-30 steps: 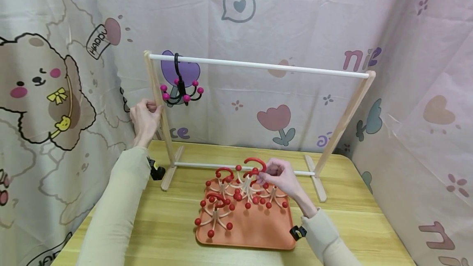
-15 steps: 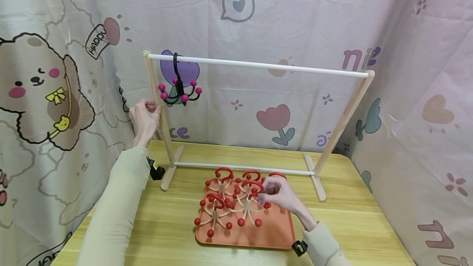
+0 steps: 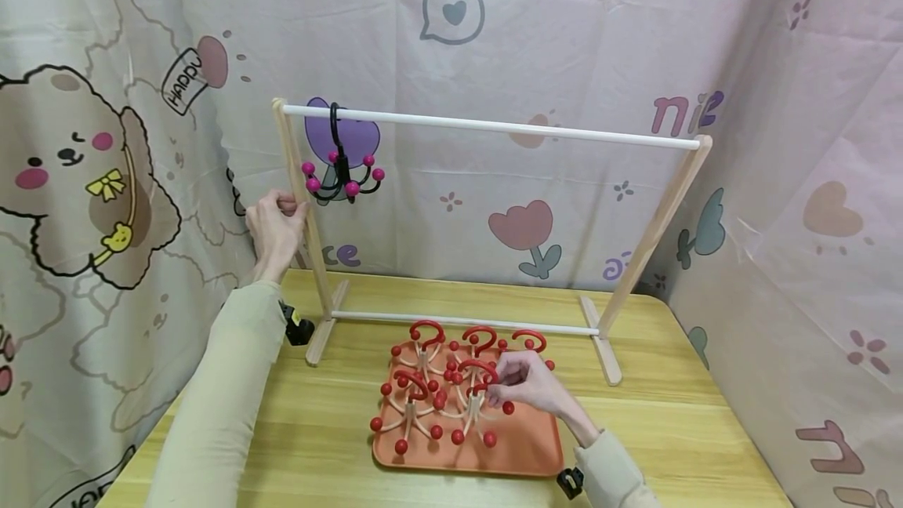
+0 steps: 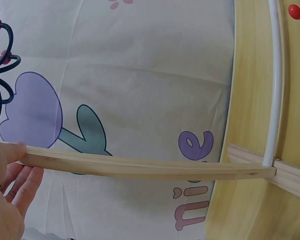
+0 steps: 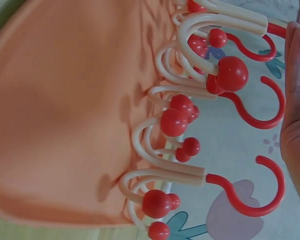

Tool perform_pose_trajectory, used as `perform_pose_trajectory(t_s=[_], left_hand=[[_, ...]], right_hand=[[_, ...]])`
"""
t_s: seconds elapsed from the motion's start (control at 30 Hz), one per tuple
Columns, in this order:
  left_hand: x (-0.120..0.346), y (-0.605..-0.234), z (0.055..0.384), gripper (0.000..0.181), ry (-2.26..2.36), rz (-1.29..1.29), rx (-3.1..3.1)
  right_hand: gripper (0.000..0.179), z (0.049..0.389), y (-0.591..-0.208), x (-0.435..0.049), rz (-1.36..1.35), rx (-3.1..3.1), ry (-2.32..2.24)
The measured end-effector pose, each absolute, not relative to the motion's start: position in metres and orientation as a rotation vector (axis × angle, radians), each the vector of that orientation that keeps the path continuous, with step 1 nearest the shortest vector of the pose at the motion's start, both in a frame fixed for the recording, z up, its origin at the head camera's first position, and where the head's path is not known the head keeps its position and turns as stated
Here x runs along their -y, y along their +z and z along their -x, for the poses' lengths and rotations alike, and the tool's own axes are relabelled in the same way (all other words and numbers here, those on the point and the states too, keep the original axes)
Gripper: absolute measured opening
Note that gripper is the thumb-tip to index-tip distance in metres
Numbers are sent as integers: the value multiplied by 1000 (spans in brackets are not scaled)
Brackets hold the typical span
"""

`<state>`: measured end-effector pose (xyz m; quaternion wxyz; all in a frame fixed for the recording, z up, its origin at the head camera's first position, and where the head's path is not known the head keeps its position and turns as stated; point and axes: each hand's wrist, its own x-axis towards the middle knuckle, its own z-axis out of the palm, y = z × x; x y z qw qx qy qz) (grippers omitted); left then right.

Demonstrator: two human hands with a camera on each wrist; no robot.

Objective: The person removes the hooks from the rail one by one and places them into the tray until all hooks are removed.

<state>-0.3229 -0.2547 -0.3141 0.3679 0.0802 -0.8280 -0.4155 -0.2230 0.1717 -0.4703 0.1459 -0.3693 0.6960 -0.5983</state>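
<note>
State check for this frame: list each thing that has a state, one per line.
left hand: grips the rack's left post
right hand: pinches a red-hooked hanger
rack: upright on the table
black hanger: hung on the rail
red-hooked hanger: standing on the tray
tray: flat, holding five hangers

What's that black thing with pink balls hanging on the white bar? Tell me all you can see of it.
The black hanger is a small multi-armed hook, seemingly plastic. Its top hook loops over the white rod near the rack's left end. Curved black arms fan out below, each tipped with a pink ball. It hangs upright; no hand touches it. The left hand grips the wooden post beside it.
</note>
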Motion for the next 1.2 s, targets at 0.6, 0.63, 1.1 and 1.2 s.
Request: perform_pose_trajectory(t_s=[0.6,0.63,1.1,1.2], left_hand=[[256,-316,324,25,-1060,-198,2120],[256,-316,324,25,-1058,-197,2118],[258,-317,327,23,-1031,-189,2102],[258,-317,327,23,-1035,-192,2102]], right_hand=[[12,223,-484,-169,1124,-2012,-1685],[12,223,-484,-169,1122,-2013,-1684],[14,226,-489,-171,1090,-2006,-1677],[14,226,-490,-172,1082,-2006,-1669]])
